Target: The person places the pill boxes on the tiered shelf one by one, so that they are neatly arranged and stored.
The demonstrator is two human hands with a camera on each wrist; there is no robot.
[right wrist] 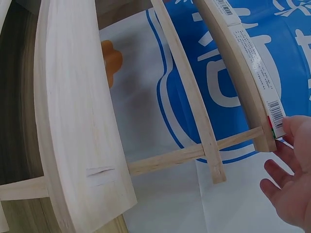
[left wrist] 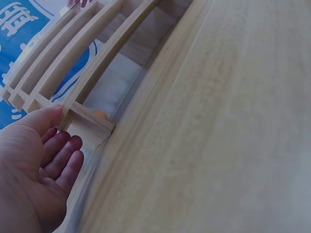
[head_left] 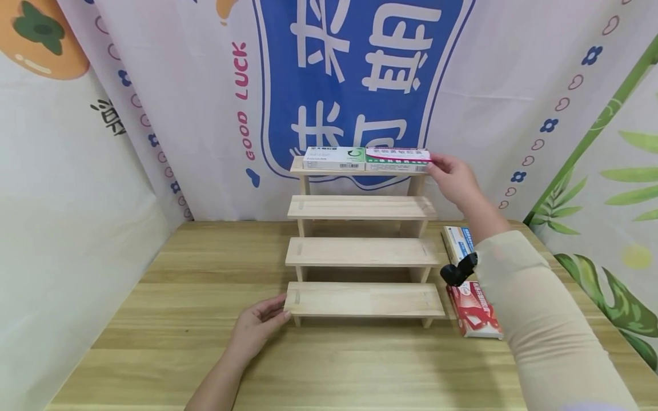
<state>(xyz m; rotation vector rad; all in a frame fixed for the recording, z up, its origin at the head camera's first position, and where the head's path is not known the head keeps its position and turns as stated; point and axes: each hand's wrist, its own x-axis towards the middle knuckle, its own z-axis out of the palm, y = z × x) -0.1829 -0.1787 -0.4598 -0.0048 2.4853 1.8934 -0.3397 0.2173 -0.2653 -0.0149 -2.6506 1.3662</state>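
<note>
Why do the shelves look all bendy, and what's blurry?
Left wrist view: the wooden stand bends in curves, probably from a wide lens, and the table looks hazy and soft; right wrist view: the shelves bow too, but the held box shows clearer barcode stripes; head view: the shelves look almost straight, with soft shade under them.
</note>
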